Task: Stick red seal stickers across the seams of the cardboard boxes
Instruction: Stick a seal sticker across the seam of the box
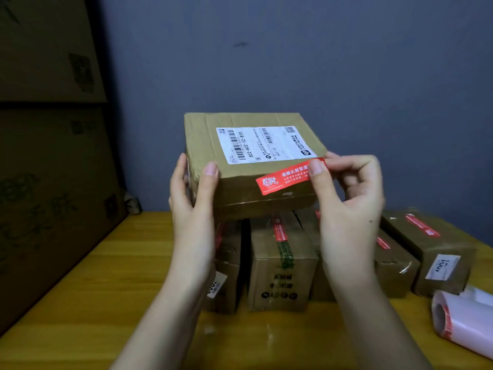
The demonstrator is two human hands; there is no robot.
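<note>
- Red seal sticker (289, 176) with white lettering, lying slantwise over the near top edge of the held cardboard box (253, 166), lower end on the front face, upper end at the box's right corner.
- Held box raised above the counter (106, 289), tilted toward the camera, white shipping label (262, 144) with barcodes on its top face.
- Left hand (193, 198) gripping the box's left side, thumb over the top edge, fingers wrapped round the left face.
- Right hand (349, 198) pinching the sticker's upper end at the box's right corner, thumb on the red strip, fingers curled behind the corner.
- Below the held box, a row of smaller cardboard boxes (282, 265) standing on the counter, close together, several with red seal strips across their tops; one also with a green strip and black print on its front.
- Further right, two longer boxes (437, 249) lying side by side, each with a red strip on top, the outer one with a white label on its near end.
- At the right edge of the counter, a sticker roll (464, 321) of white backing with red showing at its end, lying on its side.
- Yellow wooden counter against a grey-blue wall (293, 62); large dark cartons (48, 129) stacked at the left.
</note>
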